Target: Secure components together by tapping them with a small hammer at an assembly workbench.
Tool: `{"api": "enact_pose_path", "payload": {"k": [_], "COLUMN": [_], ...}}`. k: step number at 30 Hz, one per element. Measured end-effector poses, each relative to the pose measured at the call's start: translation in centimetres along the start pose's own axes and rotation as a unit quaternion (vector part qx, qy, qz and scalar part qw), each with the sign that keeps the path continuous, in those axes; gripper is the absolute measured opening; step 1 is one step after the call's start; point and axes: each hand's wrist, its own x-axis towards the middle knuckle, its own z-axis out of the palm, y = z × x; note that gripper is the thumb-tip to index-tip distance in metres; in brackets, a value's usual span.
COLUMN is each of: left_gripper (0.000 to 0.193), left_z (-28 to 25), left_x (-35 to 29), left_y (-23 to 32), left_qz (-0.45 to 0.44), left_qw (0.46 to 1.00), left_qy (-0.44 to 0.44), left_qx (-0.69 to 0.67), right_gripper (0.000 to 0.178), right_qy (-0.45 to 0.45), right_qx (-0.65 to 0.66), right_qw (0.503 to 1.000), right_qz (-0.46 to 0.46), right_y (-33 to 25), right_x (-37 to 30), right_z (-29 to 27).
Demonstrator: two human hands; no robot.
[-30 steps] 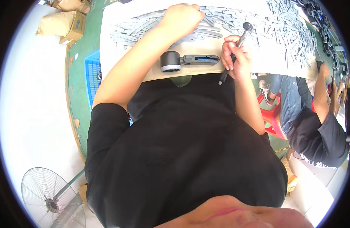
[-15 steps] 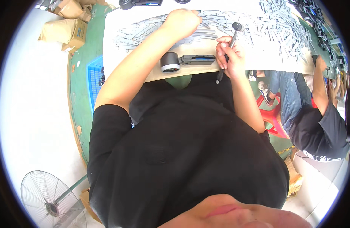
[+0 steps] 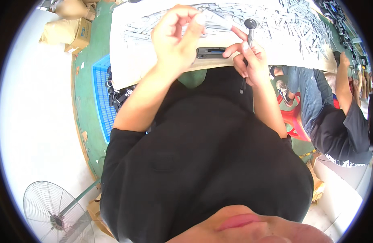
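My left hand (image 3: pixel 176 38) is raised over the worktable, thumb and fingers pinching one end of a thin pale grey metal strip (image 3: pixel 217 19). The strip's other end reaches the fingertips of my right hand (image 3: pixel 251 60). That hand is closed round a dark ratchet wrench (image 3: pixel 250 36), its round head up and its handle end hanging below the fist. Between my hands, by the table's near edge, lies a black slotted device (image 3: pixel 211 53) with a blue strip inside. Its round end is hidden behind my left hand and wrist.
Many loose grey metal strips (image 3: pixel 292 30) cover the worktable (image 3: pixel 125 65). At the left stands a blue crate (image 3: pixel 100 87) with black parts in it. A fan (image 3: pixel 56 220) is at lower left. At the right a co-worker (image 3: pixel 342 125) works beside a red stool (image 3: pixel 292 117).
My left hand has come back from the strip pile, turned over, and now holds a metal strip. My right hand has shifted slightly, still with the ratchet wrench, fingers extending toward the strip.
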Motion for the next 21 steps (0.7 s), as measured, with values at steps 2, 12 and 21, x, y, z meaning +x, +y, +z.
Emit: {"api": "enact_pose_path", "payload": {"k": [2, 12, 21], "left_gripper": [0.002, 0.044, 0.033], "left_z": [1.1, -2.9, -3.0], "left_x": [-2.0, -4.3, -5.8], "left_y": [0.6, -0.4, -2.5], "left_qz": [-0.015, 0.111, -0.001], "left_qw": [0.999, 0.890, 0.888], "left_qy": [0.031, -0.041, -0.156], "left_qx": [-0.042, 0.440, 0.433], "right_gripper": [0.046, 0.012, 0.012], "right_qy": [-0.068, 0.166, 0.169], "right_qx": [0.122, -0.176, -0.226], "right_qw": [0.990, 0.970, 0.954], "right_qz": [0.011, 0.007, 0.104], "right_y": [-1.0, -0.3, 0.9], "right_x": [-0.7, -0.1, 0.2], "right_z": [1.5, 1.1, 1.1]}}
